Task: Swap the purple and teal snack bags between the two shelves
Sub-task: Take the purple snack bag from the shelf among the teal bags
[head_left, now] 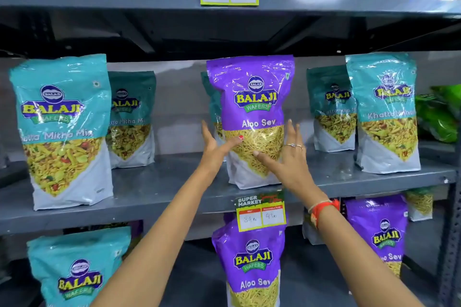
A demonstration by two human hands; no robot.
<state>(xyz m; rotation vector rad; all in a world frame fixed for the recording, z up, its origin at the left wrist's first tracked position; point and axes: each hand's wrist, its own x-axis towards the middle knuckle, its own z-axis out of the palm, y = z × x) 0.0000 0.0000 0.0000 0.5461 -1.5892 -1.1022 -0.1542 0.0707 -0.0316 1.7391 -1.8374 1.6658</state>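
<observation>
Nearest the camera, below the grey metal middle shelf (154, 197), a glossy teal plastic snack bag (74, 269) stands at lower left and a glossy purple plastic "Aloo Sev" bag (249, 257) under the shelf's price tag (260, 214). Two bare forearms reach up over that shelf. The left hand (214, 147) and right hand (287, 157), fingers spread and palms open, press against either side of an upright purple "Aloo Sev" pouch (252, 112) standing on the shelf near its front edge, thumbs across the clear window showing yellow strands. The hands do not close around it. Teal bags (62, 127) flank it, more behind.
</observation>
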